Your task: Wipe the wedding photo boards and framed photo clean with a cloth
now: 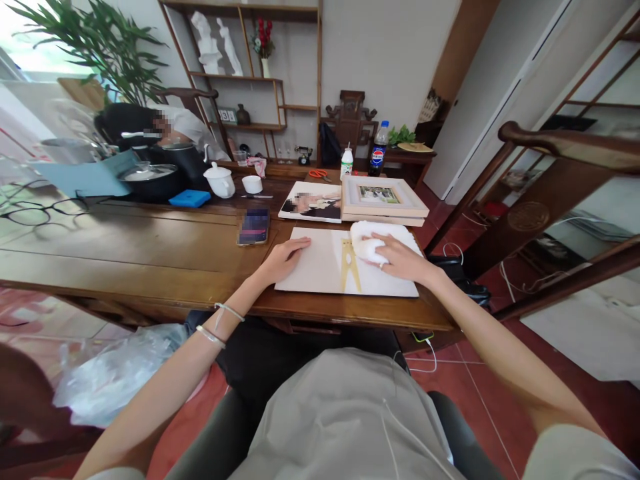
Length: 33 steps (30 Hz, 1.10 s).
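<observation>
A white board (pixel 320 267) lies flat at the near edge of the wooden table (pixel 150 247), with a pale gold clothespin-like shape (pixel 351 265) on it. My left hand (pixel 283 259) rests flat on the board's left edge, fingers stretched out. My right hand (pixel 403 259) is closed over a wad of white cloth (pixel 367 241), pressing it onto the board just right of the gold shape.
Behind the board lie a photo print (pixel 313 202) and stacked picture frames (pixel 383 199). A phone (pixel 253 227), white cup (pixel 252 184), teapot (pixel 220 180), glue bottle (pixel 347 162), scissors (pixel 319 174) and cola bottle (pixel 379 149) stand further back. Another person (pixel 150 127) leans over pots at far left.
</observation>
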Each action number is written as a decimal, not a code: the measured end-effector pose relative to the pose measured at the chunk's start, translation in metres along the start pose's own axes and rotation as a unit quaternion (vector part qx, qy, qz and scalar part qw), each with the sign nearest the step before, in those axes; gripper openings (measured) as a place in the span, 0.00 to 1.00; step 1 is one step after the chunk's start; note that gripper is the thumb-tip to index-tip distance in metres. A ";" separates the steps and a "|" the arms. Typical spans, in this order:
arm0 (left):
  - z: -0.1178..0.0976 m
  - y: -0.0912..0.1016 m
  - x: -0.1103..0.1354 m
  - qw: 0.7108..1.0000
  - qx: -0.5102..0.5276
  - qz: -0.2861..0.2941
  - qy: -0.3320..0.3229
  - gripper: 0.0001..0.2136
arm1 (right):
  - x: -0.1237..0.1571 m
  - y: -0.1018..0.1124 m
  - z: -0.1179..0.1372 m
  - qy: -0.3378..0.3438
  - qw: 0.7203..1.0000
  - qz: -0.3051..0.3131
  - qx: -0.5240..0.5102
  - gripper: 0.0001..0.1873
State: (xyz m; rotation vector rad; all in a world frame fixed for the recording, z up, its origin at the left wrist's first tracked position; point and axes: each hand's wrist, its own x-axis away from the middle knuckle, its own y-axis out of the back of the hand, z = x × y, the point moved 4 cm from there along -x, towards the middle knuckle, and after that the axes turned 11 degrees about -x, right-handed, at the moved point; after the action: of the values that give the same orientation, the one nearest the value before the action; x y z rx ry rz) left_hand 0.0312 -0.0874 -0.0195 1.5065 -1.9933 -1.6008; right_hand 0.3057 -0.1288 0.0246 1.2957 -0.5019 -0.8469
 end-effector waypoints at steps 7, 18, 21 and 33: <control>0.000 -0.001 0.000 1.000 0.007 -0.003 0.002 0.19 | -0.006 -0.004 -0.012 -0.039 0.999 -0.015 0.011 0.14; -0.001 0.000 0.000 1.000 0.001 -0.004 0.001 0.19 | 0.060 0.025 0.058 -0.091 0.980 0.117 -0.135 0.14; 0.000 0.000 0.000 1.000 0.000 -0.004 0.001 0.19 | 0.027 0.012 0.029 -0.085 0.987 0.061 -0.123 0.19; 0.001 -0.001 0.000 1.000 -0.002 -0.002 -0.003 0.19 | -0.012 -0.014 0.019 -0.014 0.994 -0.086 -0.068 0.11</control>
State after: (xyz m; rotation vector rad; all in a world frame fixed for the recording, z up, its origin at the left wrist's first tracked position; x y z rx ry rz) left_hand 0.0315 -0.0870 -0.0210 1.5076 -1.9907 -1.6103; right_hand 0.2805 -0.1319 0.0173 1.2153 -0.3519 -1.0259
